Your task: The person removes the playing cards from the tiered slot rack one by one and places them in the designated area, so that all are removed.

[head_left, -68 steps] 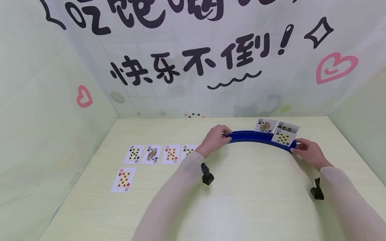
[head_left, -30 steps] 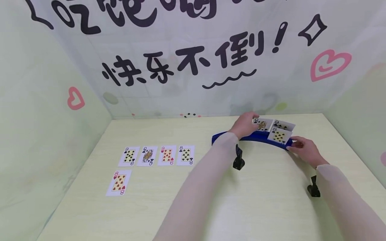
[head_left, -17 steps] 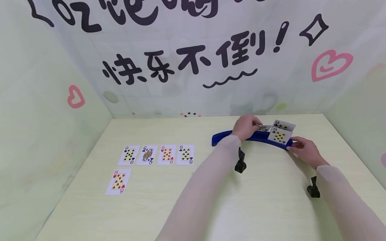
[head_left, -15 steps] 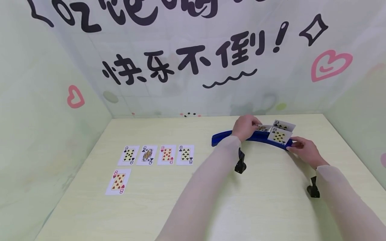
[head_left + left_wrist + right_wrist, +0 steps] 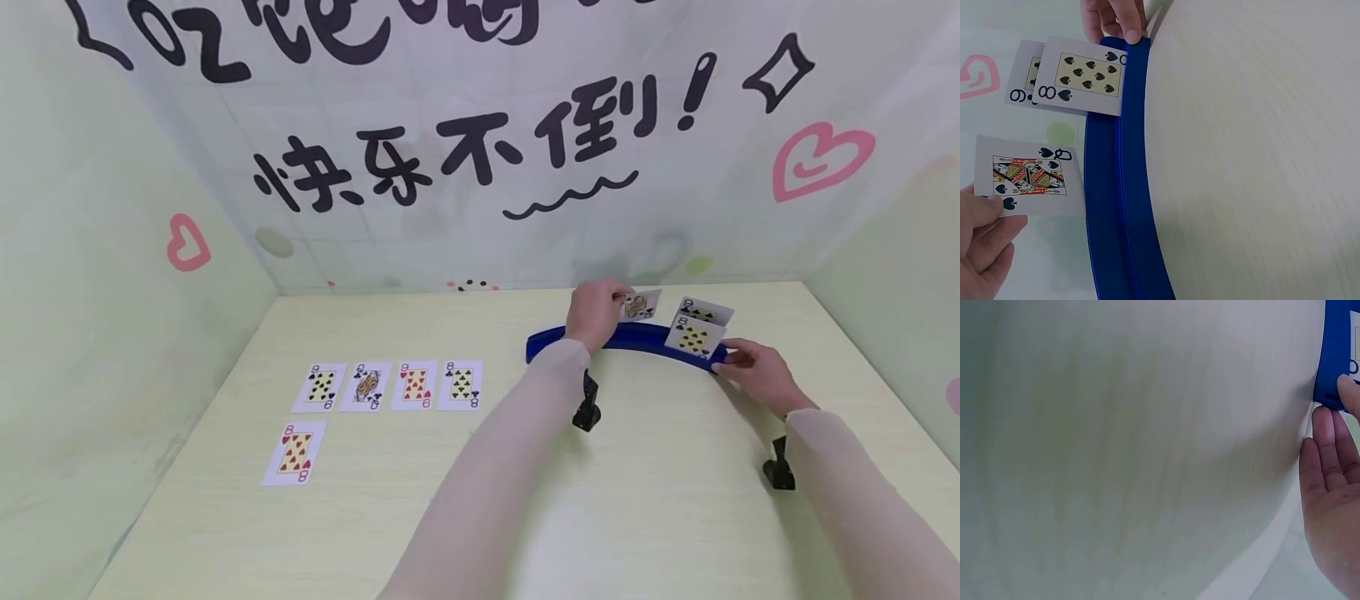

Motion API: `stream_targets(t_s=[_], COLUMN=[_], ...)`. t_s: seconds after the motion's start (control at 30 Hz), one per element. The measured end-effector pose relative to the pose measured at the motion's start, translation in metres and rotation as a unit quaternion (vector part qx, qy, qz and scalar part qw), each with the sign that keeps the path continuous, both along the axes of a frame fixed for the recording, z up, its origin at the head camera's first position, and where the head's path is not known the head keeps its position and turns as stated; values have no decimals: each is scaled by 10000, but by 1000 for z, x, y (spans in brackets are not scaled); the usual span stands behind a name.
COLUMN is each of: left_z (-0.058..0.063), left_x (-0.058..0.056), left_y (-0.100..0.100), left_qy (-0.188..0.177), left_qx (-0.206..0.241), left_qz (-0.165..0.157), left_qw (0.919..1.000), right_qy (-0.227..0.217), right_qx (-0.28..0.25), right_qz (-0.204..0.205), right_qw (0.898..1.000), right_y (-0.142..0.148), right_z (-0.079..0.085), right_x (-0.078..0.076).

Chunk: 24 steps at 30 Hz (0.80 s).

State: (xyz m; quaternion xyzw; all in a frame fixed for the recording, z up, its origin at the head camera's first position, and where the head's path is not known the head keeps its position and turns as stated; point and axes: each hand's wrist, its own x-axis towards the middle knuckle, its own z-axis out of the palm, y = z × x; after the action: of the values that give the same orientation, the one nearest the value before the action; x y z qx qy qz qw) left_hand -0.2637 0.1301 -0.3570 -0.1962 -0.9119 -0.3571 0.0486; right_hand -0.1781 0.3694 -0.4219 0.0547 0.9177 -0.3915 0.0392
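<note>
My left hand [image 5: 595,312] pinches a queen of spades [image 5: 1029,178] between thumb and fingers. The card is just behind and above the back edge of a curved blue playing card holder [image 5: 637,336], apart from its slot as far as I can tell. My right hand [image 5: 761,375] grips the holder's right end, its thumb on the top in the right wrist view. Near that end an eight of spades [image 5: 1088,75] stands in the holder. Behind it a black nine [image 5: 708,311] leans back, mostly covered by the eight.
Left on the table [image 5: 637,500] lie a black nine [image 5: 321,387], a queen of clubs [image 5: 366,387], a nine of hearts [image 5: 415,385] and an eight of clubs [image 5: 461,385] in a row. An eight of hearts [image 5: 295,452] lies below them. A printed cloth wall [image 5: 450,233] closes the back.
My left hand has let go of the holder's left end, moved right to the queen of spades, and lifted it out, up and left. The right hand keeps its hold on the right end.
</note>
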Motion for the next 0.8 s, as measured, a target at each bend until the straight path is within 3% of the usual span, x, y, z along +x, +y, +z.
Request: stream_targets(t_s=[0.37,0.8], left_z=[6,22], left_x=[-9,-18], left_y=[-36,-135], left_qy=[-8,-466], left_qx=[258,104], left_qz=[-93,85], left_qw=[9996,9988], right_qy=[203,118], right_qx=[-19,1], right_qz=[65,37], right_qw=[9998,9999], right_y=[5,2], right_z=[-6,-6], right_x=[2,0])
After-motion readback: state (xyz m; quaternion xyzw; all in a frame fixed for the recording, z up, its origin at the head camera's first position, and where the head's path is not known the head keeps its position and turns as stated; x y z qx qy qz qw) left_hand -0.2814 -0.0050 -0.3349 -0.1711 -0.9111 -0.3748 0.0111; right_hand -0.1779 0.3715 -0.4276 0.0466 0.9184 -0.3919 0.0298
